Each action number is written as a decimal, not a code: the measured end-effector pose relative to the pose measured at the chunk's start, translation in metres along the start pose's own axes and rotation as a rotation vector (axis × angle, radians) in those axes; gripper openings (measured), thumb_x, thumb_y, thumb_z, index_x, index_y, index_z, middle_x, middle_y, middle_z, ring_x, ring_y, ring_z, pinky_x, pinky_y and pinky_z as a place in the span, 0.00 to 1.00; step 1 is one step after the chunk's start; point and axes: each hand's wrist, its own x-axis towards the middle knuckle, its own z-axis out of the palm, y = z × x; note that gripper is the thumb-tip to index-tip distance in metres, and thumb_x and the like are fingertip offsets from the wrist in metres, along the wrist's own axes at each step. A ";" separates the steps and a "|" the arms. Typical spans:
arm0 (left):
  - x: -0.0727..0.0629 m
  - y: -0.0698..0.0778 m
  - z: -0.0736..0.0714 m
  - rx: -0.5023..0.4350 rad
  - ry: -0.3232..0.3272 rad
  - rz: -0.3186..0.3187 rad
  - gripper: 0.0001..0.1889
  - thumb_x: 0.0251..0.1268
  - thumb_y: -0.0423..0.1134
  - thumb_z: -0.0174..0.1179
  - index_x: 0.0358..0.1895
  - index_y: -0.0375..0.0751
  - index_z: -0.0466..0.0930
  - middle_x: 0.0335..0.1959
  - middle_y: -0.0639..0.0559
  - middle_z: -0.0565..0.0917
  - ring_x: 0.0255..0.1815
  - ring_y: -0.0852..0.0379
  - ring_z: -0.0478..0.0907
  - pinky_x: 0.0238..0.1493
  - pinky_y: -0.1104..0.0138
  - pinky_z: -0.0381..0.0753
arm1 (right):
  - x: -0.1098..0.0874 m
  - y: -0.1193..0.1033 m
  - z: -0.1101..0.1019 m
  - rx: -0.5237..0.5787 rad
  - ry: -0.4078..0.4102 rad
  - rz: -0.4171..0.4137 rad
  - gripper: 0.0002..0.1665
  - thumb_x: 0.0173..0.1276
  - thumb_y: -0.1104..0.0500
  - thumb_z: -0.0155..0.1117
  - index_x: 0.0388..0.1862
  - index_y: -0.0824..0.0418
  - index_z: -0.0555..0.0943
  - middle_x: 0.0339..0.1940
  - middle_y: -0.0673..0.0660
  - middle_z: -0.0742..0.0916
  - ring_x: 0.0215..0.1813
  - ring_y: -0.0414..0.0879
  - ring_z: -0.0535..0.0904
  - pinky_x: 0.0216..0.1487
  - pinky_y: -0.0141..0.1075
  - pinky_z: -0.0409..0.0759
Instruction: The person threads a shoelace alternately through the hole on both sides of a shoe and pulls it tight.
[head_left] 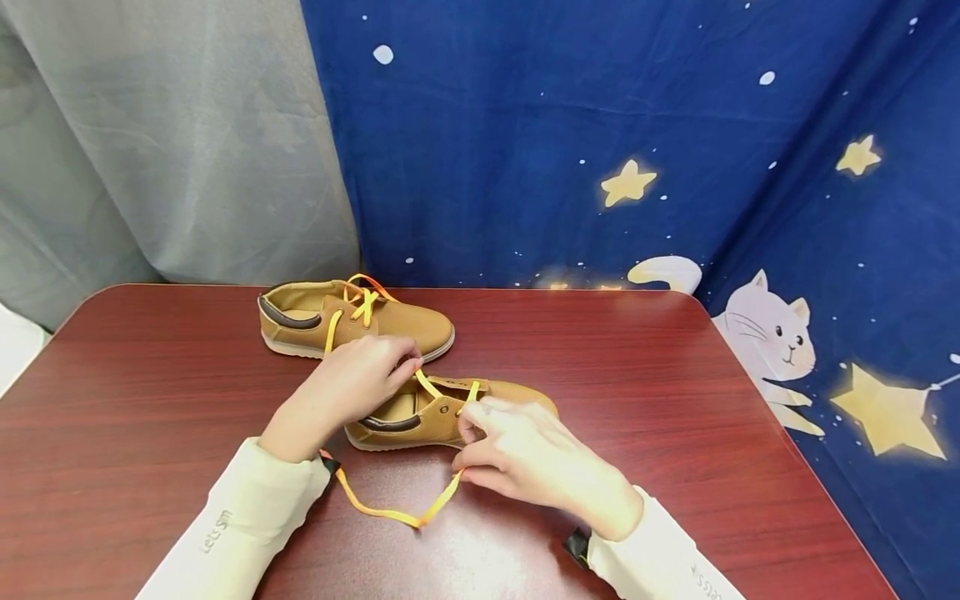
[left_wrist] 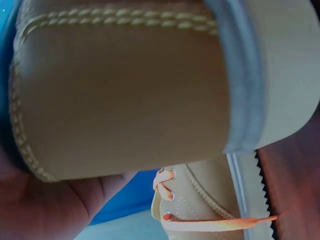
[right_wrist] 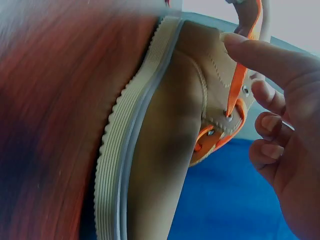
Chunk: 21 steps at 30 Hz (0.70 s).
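A tan shoe (head_left: 405, 432) with yellow-orange laces lies on the table, toe to the right. Over its opening, my left hand (head_left: 352, 379) pinches a lace (head_left: 427, 383) that runs down to the shoe's upper eyelets. My right hand (head_left: 525, 446) is at the near side of the shoe and holds the other lace (head_left: 442, 498) between thumb and finger. That lace droops toward the table and reaches the left sleeve. In the right wrist view, an orange lace (right_wrist: 237, 82) rises from an eyelet past the thumb. The shoe's heel (left_wrist: 125, 95) fills the left wrist view, hiding the left fingertips.
A second tan shoe (head_left: 412, 325), loosely laced in yellow, stands just behind the first. The reddish-brown table (head_left: 675, 467) extends to both sides. Behind it hang a grey curtain (head_left: 225, 150) and a blue starry curtain (head_left: 510, 150).
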 end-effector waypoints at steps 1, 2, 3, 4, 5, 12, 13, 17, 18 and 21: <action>0.000 0.000 0.000 0.001 0.001 -0.004 0.07 0.74 0.45 0.57 0.38 0.51 0.83 0.29 0.58 0.84 0.29 0.55 0.79 0.36 0.52 0.79 | 0.002 -0.002 -0.001 0.012 0.003 -0.005 0.02 0.63 0.48 0.75 0.33 0.41 0.88 0.36 0.44 0.76 0.38 0.37 0.74 0.36 0.28 0.72; -0.001 0.000 0.001 0.002 0.003 -0.008 0.07 0.75 0.45 0.57 0.39 0.51 0.83 0.30 0.57 0.84 0.30 0.55 0.79 0.36 0.52 0.79 | 0.003 -0.003 -0.002 0.036 0.005 -0.005 0.02 0.64 0.47 0.74 0.33 0.41 0.88 0.36 0.44 0.76 0.39 0.37 0.73 0.38 0.29 0.72; -0.001 0.001 0.001 0.004 0.007 -0.011 0.07 0.75 0.45 0.56 0.40 0.51 0.83 0.30 0.57 0.84 0.30 0.55 0.80 0.36 0.51 0.80 | 0.005 -0.005 -0.003 0.061 0.012 -0.005 0.03 0.65 0.47 0.73 0.32 0.41 0.88 0.37 0.43 0.77 0.40 0.38 0.74 0.40 0.29 0.73; -0.001 0.001 0.002 0.004 0.012 -0.011 0.08 0.75 0.45 0.55 0.41 0.51 0.83 0.30 0.57 0.84 0.30 0.54 0.80 0.37 0.51 0.80 | 0.007 -0.006 -0.004 0.091 0.019 -0.004 0.05 0.66 0.46 0.72 0.31 0.42 0.87 0.37 0.43 0.78 0.41 0.38 0.74 0.43 0.30 0.73; -0.001 0.001 0.002 0.007 0.020 -0.012 0.08 0.75 0.45 0.55 0.42 0.51 0.83 0.31 0.57 0.85 0.30 0.54 0.81 0.37 0.51 0.80 | 0.009 -0.007 -0.004 0.127 0.022 0.002 0.06 0.67 0.46 0.70 0.31 0.42 0.87 0.37 0.42 0.78 0.41 0.38 0.74 0.46 0.30 0.73; 0.000 0.002 0.008 0.011 0.030 -0.010 0.10 0.76 0.45 0.53 0.37 0.52 0.82 0.31 0.58 0.84 0.32 0.54 0.81 0.37 0.52 0.80 | 0.020 -0.007 -0.013 0.506 -0.011 0.124 0.08 0.70 0.52 0.69 0.29 0.48 0.82 0.28 0.40 0.82 0.37 0.31 0.76 0.47 0.23 0.73; 0.001 0.002 0.009 0.010 0.030 -0.010 0.10 0.77 0.45 0.53 0.36 0.53 0.82 0.30 0.58 0.83 0.32 0.55 0.80 0.37 0.52 0.80 | 0.020 -0.007 -0.015 0.575 -0.022 0.155 0.08 0.70 0.53 0.69 0.30 0.49 0.82 0.28 0.41 0.82 0.36 0.31 0.75 0.45 0.22 0.74; 0.001 0.003 0.010 0.007 0.037 -0.012 0.12 0.76 0.44 0.53 0.31 0.53 0.80 0.27 0.58 0.81 0.29 0.55 0.78 0.35 0.54 0.78 | 0.025 -0.004 -0.023 0.836 -0.020 0.319 0.08 0.70 0.55 0.69 0.29 0.52 0.82 0.24 0.46 0.84 0.31 0.31 0.75 0.35 0.25 0.75; 0.001 0.003 0.011 0.007 0.038 -0.014 0.13 0.76 0.44 0.53 0.30 0.53 0.80 0.27 0.58 0.81 0.29 0.55 0.77 0.34 0.54 0.78 | 0.026 -0.003 -0.025 0.909 -0.012 0.364 0.08 0.70 0.56 0.68 0.29 0.53 0.82 0.24 0.49 0.85 0.30 0.32 0.75 0.32 0.26 0.74; 0.002 0.003 0.011 0.009 0.036 -0.013 0.14 0.77 0.44 0.52 0.28 0.54 0.78 0.25 0.58 0.80 0.28 0.55 0.77 0.34 0.54 0.77 | 0.031 0.002 -0.028 1.084 0.053 0.452 0.08 0.70 0.61 0.67 0.30 0.59 0.81 0.22 0.57 0.86 0.27 0.38 0.79 0.29 0.31 0.78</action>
